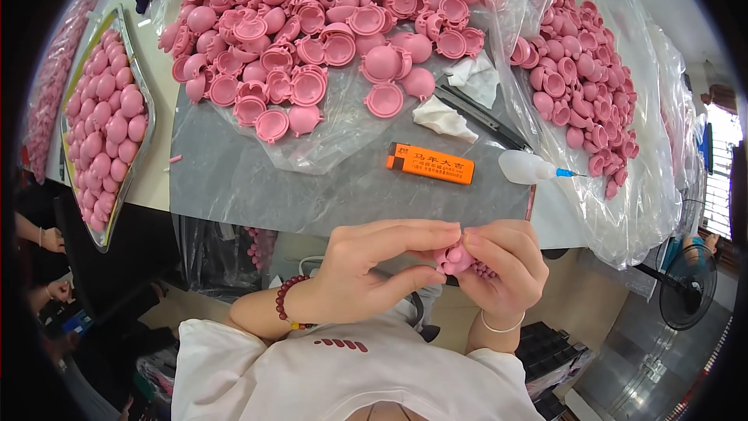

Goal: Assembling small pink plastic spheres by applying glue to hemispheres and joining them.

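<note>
Close to my body, just off the table's front edge, both hands meet on a small pink plastic piece (453, 260). My left hand (366, 269) pinches it from the left between long fingers and thumb. My right hand (505, 269) has thumb and fingers closed round its right side. A bumpy pink part (484, 270) shows between the right fingers; whether it belongs to the same piece I cannot tell. An orange box (431, 164) lies on the grey mat (343, 203) beyond my hands, with a white squeeze bottle (526, 166) with a blue needle tip to its right.
Pink hinged ball shells (312, 39) pile up on plastic film at the back. More shells (584, 70) lie in a clear bag at right. A tray (105, 132) of pink balls stands left. A black utility knife (483, 117) lies beside crumpled white tissue (444, 120). Another person's hands (54, 240) show far left.
</note>
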`<move>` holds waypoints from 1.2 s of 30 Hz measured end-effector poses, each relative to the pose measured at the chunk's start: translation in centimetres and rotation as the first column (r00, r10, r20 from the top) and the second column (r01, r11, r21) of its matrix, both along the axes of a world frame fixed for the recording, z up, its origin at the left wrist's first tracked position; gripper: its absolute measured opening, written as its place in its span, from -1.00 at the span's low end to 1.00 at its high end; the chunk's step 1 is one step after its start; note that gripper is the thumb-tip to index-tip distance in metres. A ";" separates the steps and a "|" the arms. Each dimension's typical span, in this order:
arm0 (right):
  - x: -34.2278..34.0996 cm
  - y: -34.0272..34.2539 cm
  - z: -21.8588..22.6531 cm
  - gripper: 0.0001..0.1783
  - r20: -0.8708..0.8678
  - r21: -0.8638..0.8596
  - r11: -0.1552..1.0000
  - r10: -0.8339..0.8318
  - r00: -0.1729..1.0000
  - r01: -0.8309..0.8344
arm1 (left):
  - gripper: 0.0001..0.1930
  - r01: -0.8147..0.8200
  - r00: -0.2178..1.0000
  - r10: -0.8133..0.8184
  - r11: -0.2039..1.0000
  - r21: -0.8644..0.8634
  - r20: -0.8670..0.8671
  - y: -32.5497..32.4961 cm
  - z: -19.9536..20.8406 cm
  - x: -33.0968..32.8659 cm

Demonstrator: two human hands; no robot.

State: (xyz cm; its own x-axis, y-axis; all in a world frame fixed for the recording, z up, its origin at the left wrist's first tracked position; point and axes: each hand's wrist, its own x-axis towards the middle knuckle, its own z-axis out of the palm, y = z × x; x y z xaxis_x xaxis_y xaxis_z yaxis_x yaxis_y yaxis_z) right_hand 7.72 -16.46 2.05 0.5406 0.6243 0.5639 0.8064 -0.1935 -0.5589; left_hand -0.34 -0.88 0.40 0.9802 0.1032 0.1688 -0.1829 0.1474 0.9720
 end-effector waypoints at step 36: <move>3.0 -0.5 -1.8 -0.74 -0.537 0.174 0.848 -0.344 0.770 0.500 | -0.43 0.169 0.935 -0.354 0.429 -0.887 0.007 2.0 -0.8 0.4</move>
State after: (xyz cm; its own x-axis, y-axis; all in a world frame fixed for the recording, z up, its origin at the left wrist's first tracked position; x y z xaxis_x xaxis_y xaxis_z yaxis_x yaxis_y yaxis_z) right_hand 10.73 -16.93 0.29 0.9517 0.1166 0.2840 0.3034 -0.2161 -0.9280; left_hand 0.05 1.09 -0.42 0.9866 -0.1627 -0.0069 0.1565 0.9358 0.3160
